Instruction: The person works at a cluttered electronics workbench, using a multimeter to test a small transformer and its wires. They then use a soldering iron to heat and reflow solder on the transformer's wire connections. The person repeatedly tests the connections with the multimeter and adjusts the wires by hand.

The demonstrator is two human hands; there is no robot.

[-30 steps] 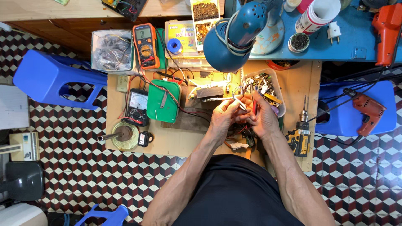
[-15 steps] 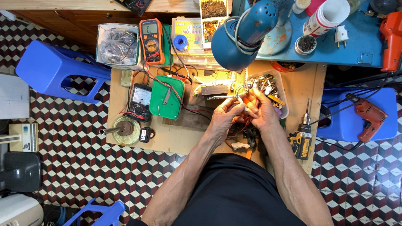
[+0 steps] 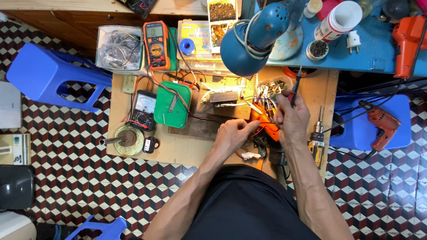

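Fingers of the right hand [image 3: 291, 118] close around a slim dark probe with a red tip [image 3: 295, 87], held upright over the small wooden workbench [image 3: 195, 149]. Beside it, the left hand [image 3: 233, 135] pinches an orange-handled tool [image 3: 266, 126] lying near a clear plastic tray of small parts [image 3: 272, 89].

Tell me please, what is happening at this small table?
A person sits at a low wooden table crowded with electronics tools. The right hand holds a thin dark probe upright, and the left hand rests beside an orange tool near a circuit board. A blue lamp hangs over the work. Two meters and a green box lie to the left, untouched.
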